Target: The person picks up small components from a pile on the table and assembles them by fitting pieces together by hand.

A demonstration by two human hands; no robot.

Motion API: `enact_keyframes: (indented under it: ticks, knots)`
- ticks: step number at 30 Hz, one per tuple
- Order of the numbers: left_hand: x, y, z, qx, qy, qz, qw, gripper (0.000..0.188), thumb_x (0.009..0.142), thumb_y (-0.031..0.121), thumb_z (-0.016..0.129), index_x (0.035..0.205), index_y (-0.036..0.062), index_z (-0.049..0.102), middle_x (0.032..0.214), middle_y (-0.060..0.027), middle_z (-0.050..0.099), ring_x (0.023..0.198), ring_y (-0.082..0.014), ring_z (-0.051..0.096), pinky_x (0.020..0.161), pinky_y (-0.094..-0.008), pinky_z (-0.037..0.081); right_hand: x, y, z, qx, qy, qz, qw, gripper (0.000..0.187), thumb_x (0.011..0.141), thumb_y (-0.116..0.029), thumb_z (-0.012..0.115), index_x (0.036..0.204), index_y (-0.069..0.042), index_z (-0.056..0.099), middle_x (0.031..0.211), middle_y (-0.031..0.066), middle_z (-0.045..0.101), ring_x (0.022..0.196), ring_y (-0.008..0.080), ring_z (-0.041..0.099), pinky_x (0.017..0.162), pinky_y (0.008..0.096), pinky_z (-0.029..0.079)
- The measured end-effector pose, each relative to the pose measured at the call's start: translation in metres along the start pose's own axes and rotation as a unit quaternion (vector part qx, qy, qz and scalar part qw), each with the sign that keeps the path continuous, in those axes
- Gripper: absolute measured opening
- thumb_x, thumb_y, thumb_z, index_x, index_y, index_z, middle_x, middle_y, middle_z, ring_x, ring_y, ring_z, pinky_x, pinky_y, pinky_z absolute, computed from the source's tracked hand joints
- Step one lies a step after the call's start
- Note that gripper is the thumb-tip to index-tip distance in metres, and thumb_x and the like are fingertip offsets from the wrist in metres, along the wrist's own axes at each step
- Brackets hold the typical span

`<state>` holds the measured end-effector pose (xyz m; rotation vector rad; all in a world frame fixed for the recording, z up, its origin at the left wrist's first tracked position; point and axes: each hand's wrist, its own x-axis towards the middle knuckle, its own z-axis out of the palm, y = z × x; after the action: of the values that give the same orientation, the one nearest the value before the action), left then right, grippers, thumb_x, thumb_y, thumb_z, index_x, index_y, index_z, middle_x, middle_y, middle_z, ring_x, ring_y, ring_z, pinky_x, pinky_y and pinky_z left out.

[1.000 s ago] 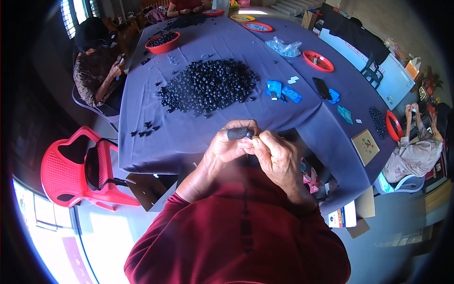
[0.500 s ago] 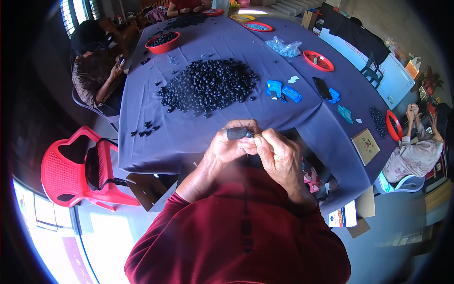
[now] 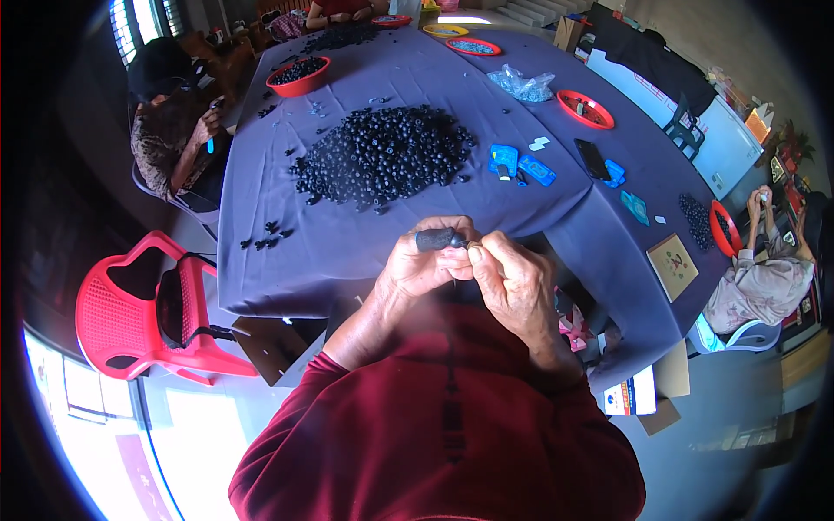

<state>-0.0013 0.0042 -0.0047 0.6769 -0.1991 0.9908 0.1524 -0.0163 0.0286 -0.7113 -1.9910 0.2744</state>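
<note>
My left hand (image 3: 424,267) is closed in front of my chest, just past the table's near edge. A dark sleeve (image 3: 433,240) covers one of its fingers. At that fingertip it pinches a small black round piece (image 3: 458,241), like those heaped on the table. Against it, my right hand (image 3: 514,282) is closed with thumb and forefinger pressed together. Whatever sits in that pinch is too small to make out. Beyond my hands lies a wide heap of small black pieces (image 3: 382,156).
A red bowl (image 3: 300,80) of black pieces stands beyond the heap. Blue packets (image 3: 536,170), a phone (image 3: 592,161), a plastic bag (image 3: 521,85) and a red tray (image 3: 585,111) lie to the right. A red chair (image 3: 139,308) stands at left. Other people sit around the table.
My hands stay together in nearly the same place, with only slight finger movement. The person at left has shifted their raised hand, and a blue item now shows below it.
</note>
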Motion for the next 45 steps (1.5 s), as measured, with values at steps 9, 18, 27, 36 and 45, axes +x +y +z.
enact_keyframes:
  ticks: [9, 18, 27, 36, 45]
  knots:
    - [0.001, 0.000, 0.006, -0.003, 0.000, -0.002, 1.000, 0.022, 0.079, 0.013, 0.059, 0.081, -0.0059, 0.048, 0.072, -0.0059, 0.045, 0.060, -0.0089, 0.039, 0.055, -0.0241, 0.035, -0.001, 0.001, 0.002, -0.002, 0.022, -0.009, 1.000, 0.015, 0.084, -0.014, 0.056, 0.073, -0.006, 0.050, 0.060, 0.0107, 0.054, 0.050, 0.0287, 0.056, 0.043, 0.0346, 0.042]
    - [-0.001, 0.000, -0.005, 0.018, 0.016, 0.006, 1.000, 0.022, 0.080, 0.013, 0.058, 0.082, -0.0057, 0.047, 0.072, -0.0053, 0.045, 0.059, -0.0068, 0.037, 0.054, -0.0221, 0.034, 0.004, -0.013, -0.006, -0.019, -0.029, 0.019, 0.999, 0.013, 0.086, -0.006, 0.054, 0.075, 0.001, 0.051, 0.070, 0.0117, 0.062, 0.064, 0.0236, 0.064, 0.053, 0.0299, 0.048]
    - [-0.010, 0.045, -0.014, 0.471, 0.188, 0.074, 0.859, 0.021, 0.075, 0.015, 0.061, 0.082, -0.0031, 0.055, 0.073, -0.0044, 0.055, 0.061, -0.0092, 0.049, 0.057, -0.0215, 0.041, 0.003, -0.013, -0.009, 0.041, -0.018, 0.056, 0.997, 0.015, 0.087, -0.013, 0.054, 0.080, 0.001, 0.056, 0.065, 0.0093, 0.055, 0.055, 0.0156, 0.053, 0.053, 0.0277, 0.042]
    - [-0.162, 0.170, -0.085, 0.905, 0.411, 0.026, 0.107, 0.009, 0.072, 0.004, 0.048, 0.082, 0.0016, 0.049, 0.076, -0.0212, 0.057, 0.070, -0.0395, 0.057, 0.062, -0.0496, 0.044, 0.000, -0.009, 0.005, 0.047, -0.045, 0.060, 0.996, 0.016, 0.087, -0.014, 0.054, 0.080, 0.001, 0.055, 0.064, 0.0091, 0.054, 0.055, 0.0156, 0.050, 0.053, 0.0267, 0.040]
    - [-0.203, 0.189, -0.119, 0.888, 0.454, -0.068, 0.002, 0.013, 0.073, 0.012, 0.057, 0.084, 0.0057, 0.054, 0.082, -0.0177, 0.056, 0.077, -0.0343, 0.057, 0.068, -0.0449, 0.041, 0.002, -0.011, 0.005, 0.050, -0.043, 0.056, 0.996, 0.017, 0.087, -0.014, 0.053, 0.080, 0.001, 0.055, 0.065, 0.0095, 0.054, 0.056, 0.0166, 0.052, 0.054, 0.0269, 0.041]
